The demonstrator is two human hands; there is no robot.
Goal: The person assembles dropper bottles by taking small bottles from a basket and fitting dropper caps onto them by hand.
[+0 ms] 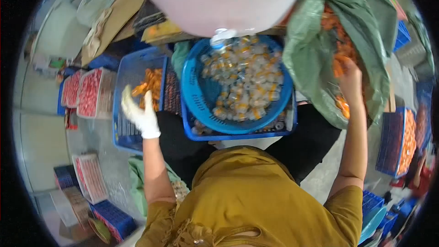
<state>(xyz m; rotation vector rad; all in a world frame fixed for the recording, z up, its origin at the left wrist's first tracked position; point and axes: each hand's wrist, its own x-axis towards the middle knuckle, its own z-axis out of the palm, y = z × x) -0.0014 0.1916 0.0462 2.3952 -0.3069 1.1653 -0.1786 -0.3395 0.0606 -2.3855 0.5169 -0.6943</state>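
Observation:
My left hand (141, 115), in a white glove, is over the blue crate (120, 130) on the left. Its thumb and fingers are spread beside a pile of small orange plastic pieces (153, 82), and one orange piece lies close to the fingertips. Bare, my right hand (350, 78) reaches into a large green sack (306, 50) and closes on an orange piece (339, 65); its fingertips are partly hidden. More orange pieces lie inside the sack. Between my knees, a round blue basket (192, 93) holds many small clear pieces with orange bands (249, 80).
A large pale rounded object (224, 0) overhangs the basket, with a white-and-blue piece (221, 41) below it. The basket rests on a blue crate (238, 136). Bins of pink pieces (90, 91) stand left; a crate of orange pieces (404, 142) stands right.

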